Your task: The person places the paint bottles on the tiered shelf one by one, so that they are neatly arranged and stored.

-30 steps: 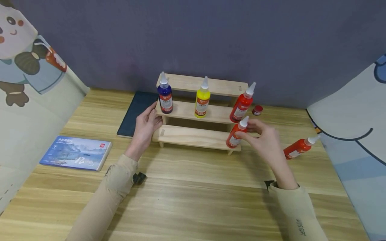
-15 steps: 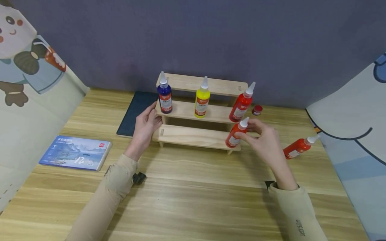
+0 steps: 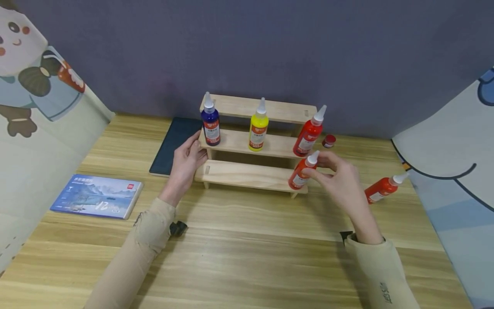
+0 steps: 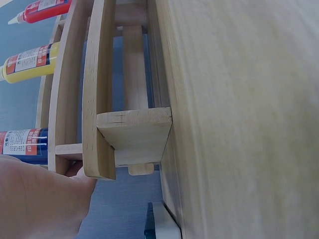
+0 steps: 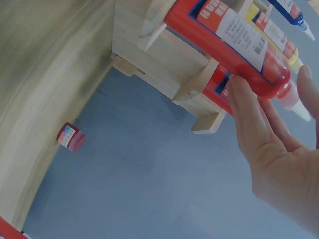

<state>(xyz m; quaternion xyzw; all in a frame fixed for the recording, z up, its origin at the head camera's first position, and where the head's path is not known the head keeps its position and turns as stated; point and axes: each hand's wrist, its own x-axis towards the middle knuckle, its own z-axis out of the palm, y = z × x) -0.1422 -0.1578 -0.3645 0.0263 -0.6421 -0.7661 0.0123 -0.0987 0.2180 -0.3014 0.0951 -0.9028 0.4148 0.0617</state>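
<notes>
A three-tier wooden display rack (image 3: 247, 174) stands against the dark backdrop. At its left end my left hand (image 3: 186, 163) grips the middle tier, with some fingers hidden behind the wood. My right hand (image 3: 339, 182) holds an orange-red paint bottle (image 3: 298, 179) between thumb and fingers, upright at the right end of the lowest tier. Its white nozzle points up. On the middle tier stand a dark blue paint bottle (image 3: 212, 128) at the left, a yellow paint bottle (image 3: 258, 134) in the centre and a red paint bottle (image 3: 307, 139) at the right.
Another orange-red bottle (image 3: 380, 191) is to the right of my right hand. A small red-lidded jar (image 3: 329, 140) sits behind the rack's right end. At left lie a blue flat box (image 3: 98, 195) and a dark flat panel (image 3: 170, 148). Printed cloth hangs at both sides.
</notes>
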